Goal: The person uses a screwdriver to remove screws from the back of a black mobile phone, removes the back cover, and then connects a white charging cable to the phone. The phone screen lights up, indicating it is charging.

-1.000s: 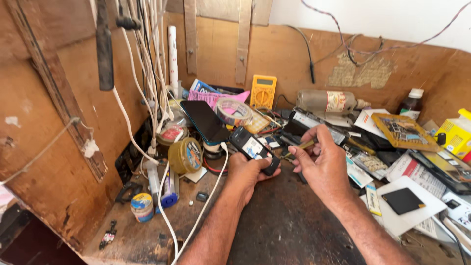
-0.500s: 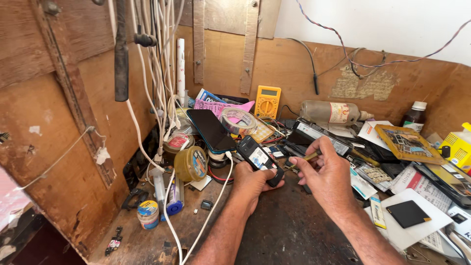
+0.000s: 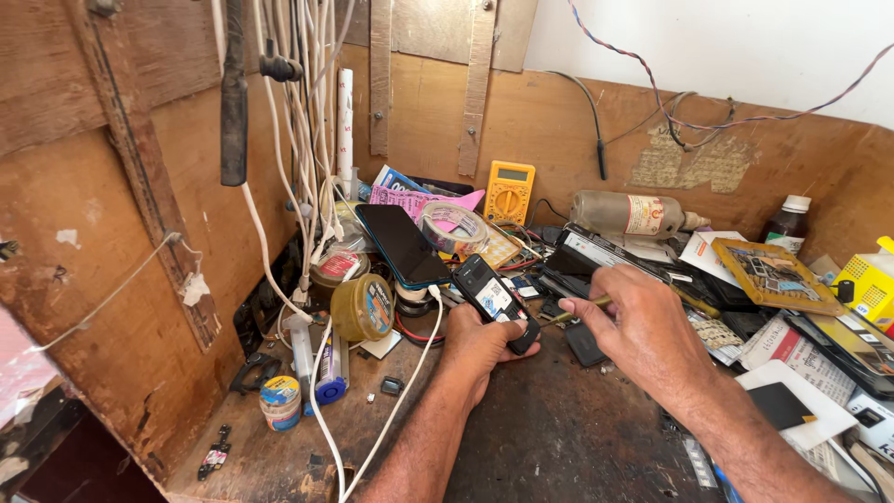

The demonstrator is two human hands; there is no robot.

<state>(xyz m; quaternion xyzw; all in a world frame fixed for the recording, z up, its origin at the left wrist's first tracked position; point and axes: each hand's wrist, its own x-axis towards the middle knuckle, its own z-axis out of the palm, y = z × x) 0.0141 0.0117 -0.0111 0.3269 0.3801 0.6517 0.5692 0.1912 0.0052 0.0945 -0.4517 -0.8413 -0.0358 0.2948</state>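
Evidently steadied for close work, the small black oblong phone (image 3: 495,303) sits tilted above the dark worktop (image 3: 559,447) with the left hand (image 3: 480,349) fingers clamped around its lower end, while the right hand (image 3: 643,331) fingers pinch a thin yellowish tool (image 3: 573,315) whose tip points toward it.

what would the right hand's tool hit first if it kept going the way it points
Most likely the small dark phone in the left hand. The right hand holds a thin yellowish tool pointing left, its tip close beside the phone's lower end; depth is unclear.
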